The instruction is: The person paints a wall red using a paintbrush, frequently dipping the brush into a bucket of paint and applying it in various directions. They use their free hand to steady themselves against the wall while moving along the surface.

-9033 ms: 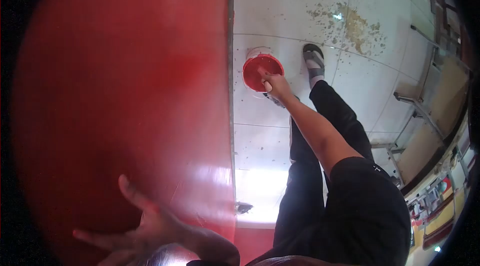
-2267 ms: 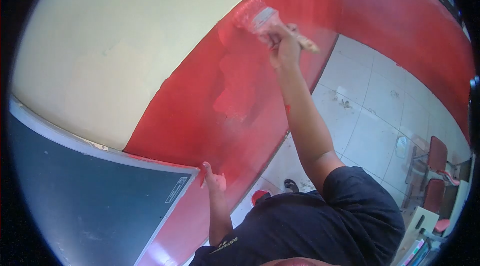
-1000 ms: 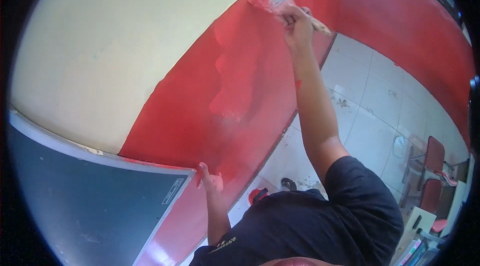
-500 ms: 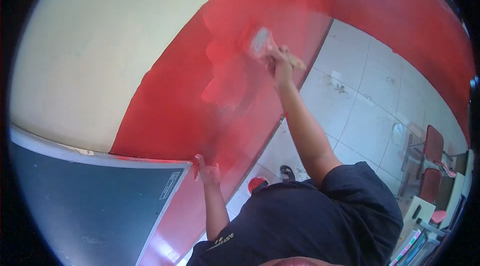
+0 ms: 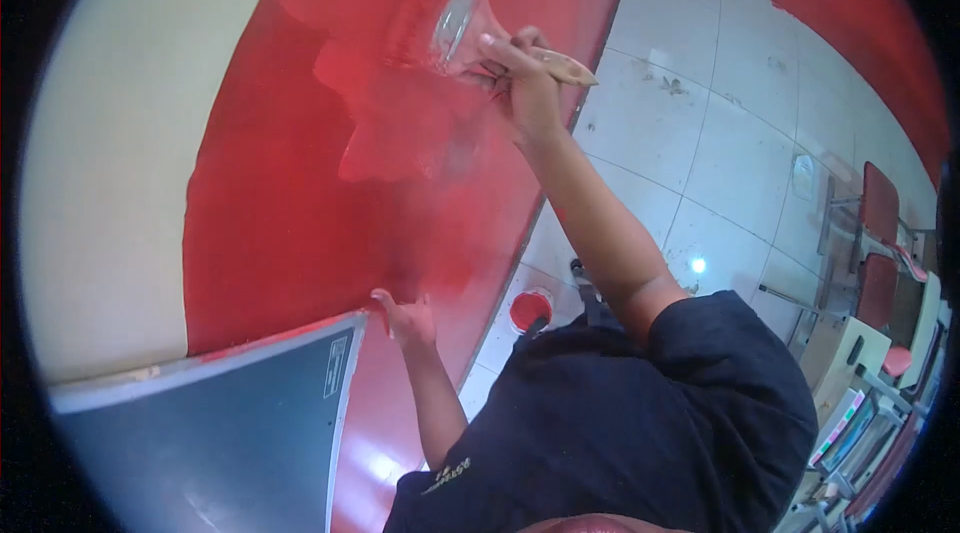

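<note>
Paintbrush [image 5: 457,28], pale wooden handle: gripped by closed fingers of the right hand [image 5: 520,68], bristles pointing left, blurred against the red wall [image 5: 270,223], well apart from and farther than the left hand. Left hand [image 5: 408,321]: fingers spread, holding nothing visible, beside the dark board's [image 5: 210,443] corner, contact unclear. Bucket [image 5: 532,292], red inside: on the floor [image 5: 640,178], right of the left hand.
</note>
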`<state>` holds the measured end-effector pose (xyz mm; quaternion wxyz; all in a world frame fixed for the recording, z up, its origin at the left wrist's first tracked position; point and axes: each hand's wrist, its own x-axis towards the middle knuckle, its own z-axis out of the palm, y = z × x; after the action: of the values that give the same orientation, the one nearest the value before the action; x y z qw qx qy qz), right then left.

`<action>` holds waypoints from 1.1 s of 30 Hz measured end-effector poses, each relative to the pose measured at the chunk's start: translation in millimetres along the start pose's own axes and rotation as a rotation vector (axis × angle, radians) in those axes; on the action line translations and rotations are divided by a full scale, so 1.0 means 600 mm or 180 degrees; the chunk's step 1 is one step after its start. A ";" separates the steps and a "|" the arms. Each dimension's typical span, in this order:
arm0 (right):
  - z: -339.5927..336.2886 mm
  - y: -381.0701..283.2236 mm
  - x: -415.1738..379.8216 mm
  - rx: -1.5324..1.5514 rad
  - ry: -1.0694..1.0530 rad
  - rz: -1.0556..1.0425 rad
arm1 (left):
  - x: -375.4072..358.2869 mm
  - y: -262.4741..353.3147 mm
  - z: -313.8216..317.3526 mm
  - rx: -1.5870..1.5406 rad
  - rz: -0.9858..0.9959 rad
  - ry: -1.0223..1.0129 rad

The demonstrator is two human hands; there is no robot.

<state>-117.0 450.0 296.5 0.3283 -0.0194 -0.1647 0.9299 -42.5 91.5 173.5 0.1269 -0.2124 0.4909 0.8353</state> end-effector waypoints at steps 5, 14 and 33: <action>-0.142 0.085 0.020 -0.0123 0.0378 0.0109 | 0.019 -0.005 -0.036 -0.0068 -0.0088 0.0093; -0.382 0.168 -0.010 -0.1652 0.2014 0.0520 | 0.016 -0.006 -0.021 0.0011 -0.0034 0.0292; -0.454 0.136 0.033 -0.1406 0.2424 0.0533 | 0.018 -0.007 -0.005 0.0001 0.0078 0.0238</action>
<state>-142.3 482.4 14.5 0.2771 -0.4432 -0.2246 0.8224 -49.4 90.8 163.7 0.0982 -0.2374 0.4980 0.8282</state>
